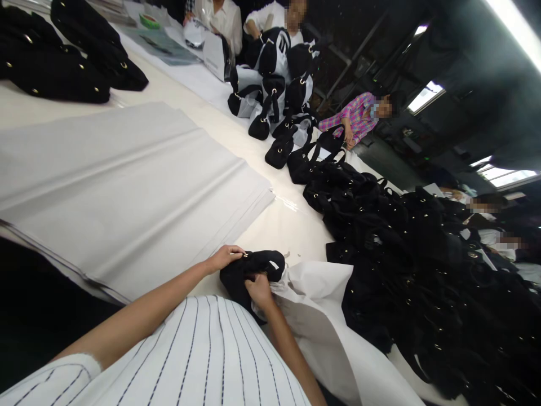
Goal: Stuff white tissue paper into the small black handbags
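A small black fabric bag (231, 282) with a pale label lies at the table edge, close against my body. With its fingertips pinched together, my left hand (226, 257) grips the bag's upper edge beside a small metal fitting. My right hand (260, 290) is curled at the bag's opening, closed on the black fabric; its fingertips are partly hidden inside. White paper (319, 282) spreads out just right of that hand, crumpled near the bag and draping toward my forearm.
A stack of large pale sheets (127, 186) covers the table on the left. Black bags (63, 67) lie beyond it. A big heap of black bags (401, 242) fills the right side. Stuffed bags (274, 93) stand farther back, near several people. Green tape (149, 21) sits far left.
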Demonstrator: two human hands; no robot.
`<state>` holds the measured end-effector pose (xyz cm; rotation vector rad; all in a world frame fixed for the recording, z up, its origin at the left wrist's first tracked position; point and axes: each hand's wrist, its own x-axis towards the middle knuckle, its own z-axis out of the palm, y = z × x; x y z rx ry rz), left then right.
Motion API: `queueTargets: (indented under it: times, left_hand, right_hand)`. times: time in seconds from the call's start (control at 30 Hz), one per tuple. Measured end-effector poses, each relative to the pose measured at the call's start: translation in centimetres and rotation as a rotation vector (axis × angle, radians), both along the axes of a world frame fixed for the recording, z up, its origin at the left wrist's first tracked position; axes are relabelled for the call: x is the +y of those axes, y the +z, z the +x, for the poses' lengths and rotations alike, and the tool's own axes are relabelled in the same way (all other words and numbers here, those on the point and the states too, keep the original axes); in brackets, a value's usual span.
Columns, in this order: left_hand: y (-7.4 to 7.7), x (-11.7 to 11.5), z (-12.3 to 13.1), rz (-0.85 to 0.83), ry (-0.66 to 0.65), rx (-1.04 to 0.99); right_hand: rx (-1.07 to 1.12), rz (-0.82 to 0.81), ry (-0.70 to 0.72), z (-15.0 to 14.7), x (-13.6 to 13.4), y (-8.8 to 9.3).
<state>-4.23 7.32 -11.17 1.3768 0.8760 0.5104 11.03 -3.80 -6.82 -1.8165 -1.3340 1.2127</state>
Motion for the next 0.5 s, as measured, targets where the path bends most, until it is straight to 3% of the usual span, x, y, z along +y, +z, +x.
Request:
queueTargets:
  times: [0.07, 0.17, 0.23, 0.33, 0.5]
  left_hand:
    - [0.0, -0.5, -0.3, -0.003, 0.045, -0.03]
    - [-0.3, -1.9, -0.4, -0.045, 0.166, -0.061]
    - [-0.5, -3.0, -0.4, -0.123, 0.234, -0.025]
    - [-0.9, -4.2, -0.2, -0.213, 0.236, 0.076]
    - [-1.8, -4.6, 0.7, -0.163, 0.198, 0.155]
  right_hand:
    - [-0.189, 0.144, -0.041, -0.6, -0.9, 0.3]
    - [-0.358, 0.284, 0.063, -1.1, -1.9, 0.7]
    - [-0.415, 0.272, 0.175, -1.3, -2.2, 0.9]
    - [-0.512, 0.163, 0.313, -1.7, -1.9, 0.9]
    - [-0.622, 0.159, 0.489, -2.5, 0.9, 0.4]
